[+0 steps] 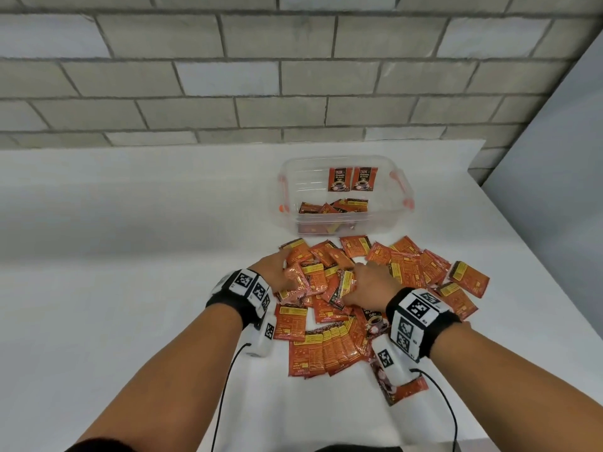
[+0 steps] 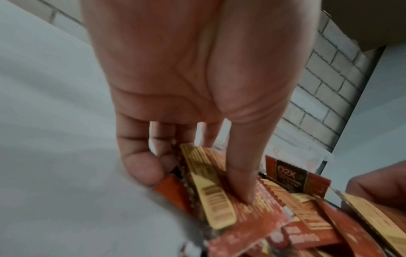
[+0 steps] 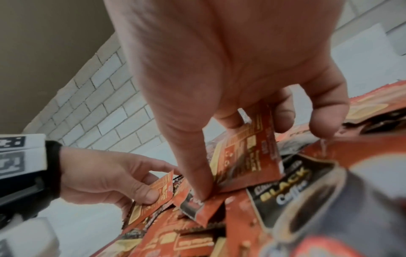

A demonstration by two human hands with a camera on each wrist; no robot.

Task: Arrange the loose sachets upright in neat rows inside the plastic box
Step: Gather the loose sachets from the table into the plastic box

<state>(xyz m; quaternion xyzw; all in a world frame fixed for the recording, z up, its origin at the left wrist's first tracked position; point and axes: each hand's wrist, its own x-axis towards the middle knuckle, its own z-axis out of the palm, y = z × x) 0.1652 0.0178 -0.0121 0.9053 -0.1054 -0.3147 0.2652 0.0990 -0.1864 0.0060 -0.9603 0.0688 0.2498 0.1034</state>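
Both my forearms reach forward over table (image 1: 130, 223), wrists banded with marker blocks.

My left hand (image 1: 274, 269): palm down at pile's left edge, thumb and fingers (image 2: 140, 167) pinching sachet (image 2: 219, 196) with yellow barcode strip.

My right hand (image 1: 372, 282): palm down mid-pile, thumb and curled fingers (image 3: 283, 113) gripping sachet (image 3: 248, 156), back panel showing.

Pile (image 1: 408, 269): red-orange sachets, loose, flat, just before box.

Box (image 1: 396, 220): clear plastic, orange clips; two sachets upright at far wall, several lying at near end.

Legible: "D2X", "BLACK", "Coffee".
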